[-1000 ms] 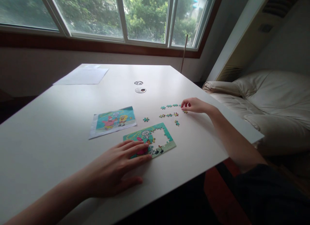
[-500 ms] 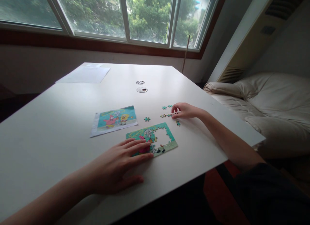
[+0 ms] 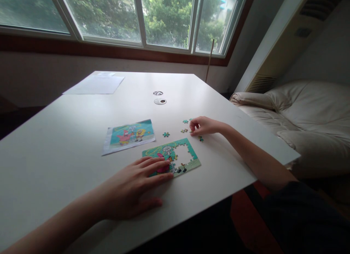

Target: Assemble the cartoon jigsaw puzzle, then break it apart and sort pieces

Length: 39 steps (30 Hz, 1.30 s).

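Note:
A small cartoon jigsaw puzzle [image 3: 179, 153], partly filled with a white gap in its right half, lies on the white table [image 3: 68, 144]. My left hand [image 3: 133, 188] rests flat on the puzzle's left part, fingers spread. My right hand [image 3: 203, 125] sits among several loose puzzle pieces [image 3: 185, 121] beyond the puzzle, fingertips pinched together on the tabletop; what they hold is too small to make out. One separate piece [image 3: 165, 134] lies to the left of that hand. A printed reference picture [image 3: 128, 135] lies left of the puzzle.
A sheet of paper [image 3: 94, 84] lies at the table's far left. Two round cable ports [image 3: 160, 100] sit mid-table. A cream sofa [image 3: 306, 115] stands right of the table's edge. Windows run along the back wall, with a thin stick [image 3: 209, 60] leaning there.
My right hand has slid left and nearer, from the far right end of the loose pieces to their middle, closing its fingers. My left hand has stayed on the puzzle.

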Each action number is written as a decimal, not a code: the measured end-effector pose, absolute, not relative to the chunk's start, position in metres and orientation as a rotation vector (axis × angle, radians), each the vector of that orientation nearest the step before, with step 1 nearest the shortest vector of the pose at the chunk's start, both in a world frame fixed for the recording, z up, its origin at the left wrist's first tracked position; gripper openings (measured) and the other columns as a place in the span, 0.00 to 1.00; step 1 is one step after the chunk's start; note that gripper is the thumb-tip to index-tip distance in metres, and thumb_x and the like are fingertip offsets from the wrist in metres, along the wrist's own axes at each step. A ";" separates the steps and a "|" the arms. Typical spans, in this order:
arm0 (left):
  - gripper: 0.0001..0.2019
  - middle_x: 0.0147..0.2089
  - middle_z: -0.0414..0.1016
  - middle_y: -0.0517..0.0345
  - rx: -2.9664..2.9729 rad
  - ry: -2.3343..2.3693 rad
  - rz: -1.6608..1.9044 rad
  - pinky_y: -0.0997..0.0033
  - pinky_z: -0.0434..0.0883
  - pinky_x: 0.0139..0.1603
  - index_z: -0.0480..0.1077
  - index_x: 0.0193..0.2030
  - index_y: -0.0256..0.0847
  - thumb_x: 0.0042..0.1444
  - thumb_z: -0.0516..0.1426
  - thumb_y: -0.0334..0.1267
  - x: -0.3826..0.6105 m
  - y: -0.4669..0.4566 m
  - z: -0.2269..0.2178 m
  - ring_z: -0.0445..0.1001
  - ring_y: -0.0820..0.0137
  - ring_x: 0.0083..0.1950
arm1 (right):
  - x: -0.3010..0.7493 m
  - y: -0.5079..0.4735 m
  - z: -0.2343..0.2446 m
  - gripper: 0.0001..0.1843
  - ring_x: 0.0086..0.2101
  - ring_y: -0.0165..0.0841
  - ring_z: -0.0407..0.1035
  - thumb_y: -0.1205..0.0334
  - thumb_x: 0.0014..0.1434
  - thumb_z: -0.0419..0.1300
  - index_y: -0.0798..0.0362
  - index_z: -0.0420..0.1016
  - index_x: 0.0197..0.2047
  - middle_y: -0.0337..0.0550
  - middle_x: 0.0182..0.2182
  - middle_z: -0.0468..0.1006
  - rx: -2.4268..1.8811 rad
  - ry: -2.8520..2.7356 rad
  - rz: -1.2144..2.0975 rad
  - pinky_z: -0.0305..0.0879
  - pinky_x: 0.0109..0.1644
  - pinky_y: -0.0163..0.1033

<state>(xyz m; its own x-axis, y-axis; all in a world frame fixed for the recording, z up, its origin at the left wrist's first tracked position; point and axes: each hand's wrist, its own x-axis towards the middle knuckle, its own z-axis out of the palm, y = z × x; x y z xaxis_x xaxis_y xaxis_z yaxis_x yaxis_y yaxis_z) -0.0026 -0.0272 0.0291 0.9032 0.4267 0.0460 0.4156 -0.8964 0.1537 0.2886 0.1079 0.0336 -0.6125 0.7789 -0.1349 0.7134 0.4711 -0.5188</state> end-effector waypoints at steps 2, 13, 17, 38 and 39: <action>0.24 0.61 0.59 0.51 2.931 0.658 0.140 0.54 0.62 0.55 0.57 0.59 0.49 0.55 0.52 0.47 -0.002 -0.027 0.030 0.60 0.55 0.58 | 0.286 0.102 0.036 0.09 0.26 0.25 0.61 0.62 0.46 0.60 0.57 0.71 0.33 0.38 0.26 0.69 -1.252 -2.587 0.837 0.56 0.29 0.31; 0.21 0.57 0.63 0.52 2.894 0.693 0.192 0.56 0.64 0.52 0.60 0.56 0.51 0.55 0.52 0.47 -0.001 -0.026 0.040 0.64 0.57 0.54 | 0.257 0.053 0.041 0.14 0.30 0.27 0.68 0.55 0.50 0.61 0.57 0.73 0.35 0.43 0.30 0.76 -0.877 -2.305 1.244 0.62 0.33 0.32; 0.21 0.57 0.63 0.52 2.878 0.711 0.187 0.56 0.63 0.52 0.61 0.56 0.52 0.55 0.52 0.47 -0.003 -0.026 0.037 0.64 0.56 0.54 | 0.244 0.038 0.037 0.12 0.30 0.27 0.70 0.57 0.49 0.61 0.57 0.74 0.34 0.42 0.28 0.77 -0.891 -2.335 1.356 0.64 0.33 0.32; 0.22 0.57 0.62 0.52 2.901 0.704 0.200 0.55 0.62 0.52 0.60 0.56 0.52 0.55 0.52 0.47 -0.004 -0.025 0.031 0.64 0.56 0.53 | 0.230 0.027 0.020 0.06 0.30 0.27 0.65 0.60 0.49 0.62 0.51 0.76 0.32 0.38 0.26 0.73 -0.829 -2.539 0.723 0.59 0.39 0.33; 0.22 0.57 0.62 0.52 2.902 0.700 0.200 0.56 0.63 0.52 0.60 0.56 0.52 0.55 0.52 0.47 -0.004 -0.025 0.032 0.64 0.56 0.53 | 0.230 0.027 0.020 0.07 0.30 0.27 0.65 0.60 0.49 0.62 0.51 0.76 0.33 0.38 0.26 0.72 -0.836 -2.540 0.710 0.59 0.39 0.33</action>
